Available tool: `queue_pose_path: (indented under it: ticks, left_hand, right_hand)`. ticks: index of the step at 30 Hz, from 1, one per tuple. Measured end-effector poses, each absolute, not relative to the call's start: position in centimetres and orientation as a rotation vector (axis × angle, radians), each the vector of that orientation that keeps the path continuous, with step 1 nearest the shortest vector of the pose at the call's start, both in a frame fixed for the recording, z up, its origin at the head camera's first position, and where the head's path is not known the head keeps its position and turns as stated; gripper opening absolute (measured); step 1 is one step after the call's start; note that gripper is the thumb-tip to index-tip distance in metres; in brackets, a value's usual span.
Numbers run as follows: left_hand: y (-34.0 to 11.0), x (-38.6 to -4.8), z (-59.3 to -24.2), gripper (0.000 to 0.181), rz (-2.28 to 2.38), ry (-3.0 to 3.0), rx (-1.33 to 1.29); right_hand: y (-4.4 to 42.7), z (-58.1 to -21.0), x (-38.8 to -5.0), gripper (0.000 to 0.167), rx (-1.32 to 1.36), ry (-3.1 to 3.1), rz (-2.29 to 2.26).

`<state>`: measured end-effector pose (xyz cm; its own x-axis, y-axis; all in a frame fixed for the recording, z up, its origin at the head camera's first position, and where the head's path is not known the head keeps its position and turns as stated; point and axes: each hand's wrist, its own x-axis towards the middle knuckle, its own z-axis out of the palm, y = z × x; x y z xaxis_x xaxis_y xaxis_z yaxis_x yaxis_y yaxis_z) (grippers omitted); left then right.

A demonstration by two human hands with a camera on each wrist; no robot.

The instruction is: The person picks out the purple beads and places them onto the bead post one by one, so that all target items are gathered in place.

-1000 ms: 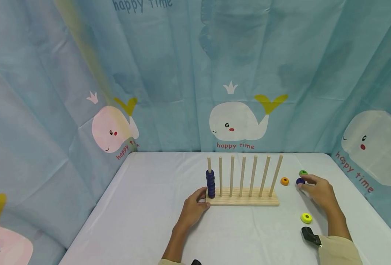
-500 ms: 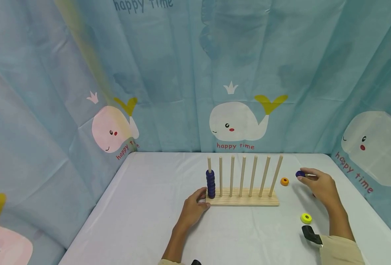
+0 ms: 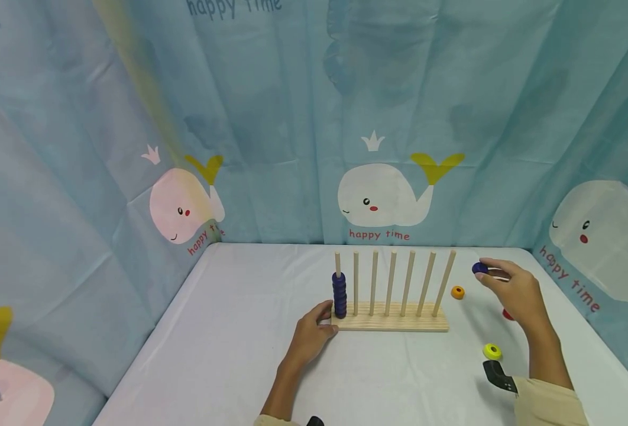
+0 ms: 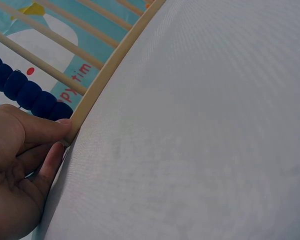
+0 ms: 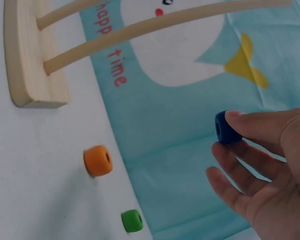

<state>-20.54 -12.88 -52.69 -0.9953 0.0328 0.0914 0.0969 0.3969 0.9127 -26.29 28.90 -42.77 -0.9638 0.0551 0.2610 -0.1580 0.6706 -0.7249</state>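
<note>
A wooden peg stand with a row of upright pegs stands mid-table. A stack of dark blue beads sits on its leftmost peg, also seen as blue beads in the left wrist view. My left hand grips the left end of the base, the thumb at its front edge. Held above the table to the right of the stand, a blue bead is pinched between thumb and fingertips of my right hand. Its hole shows from the side in the right wrist view.
Right of the stand lie an orange bead, a yellow bead and a red bead partly behind my hand. A green bead shows in the right wrist view. A whale-print curtain encloses the table.
My right hand has lifted the blue bead off the table and carried it up. The red bead has come into sight under the hand. The left hand stays on the base.
</note>
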Motion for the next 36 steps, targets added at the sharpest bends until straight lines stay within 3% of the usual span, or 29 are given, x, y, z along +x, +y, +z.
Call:
queue_pose_path:
  ticks: [36]
  left_hand:
    - [-12.8, -20.5, -52.5, 0.058, -1.670, -2.590, -0.092]
  right_hand:
    - [25.3, -37.4, -23.6, 0.042, 0.309, -2.333, 1.148]
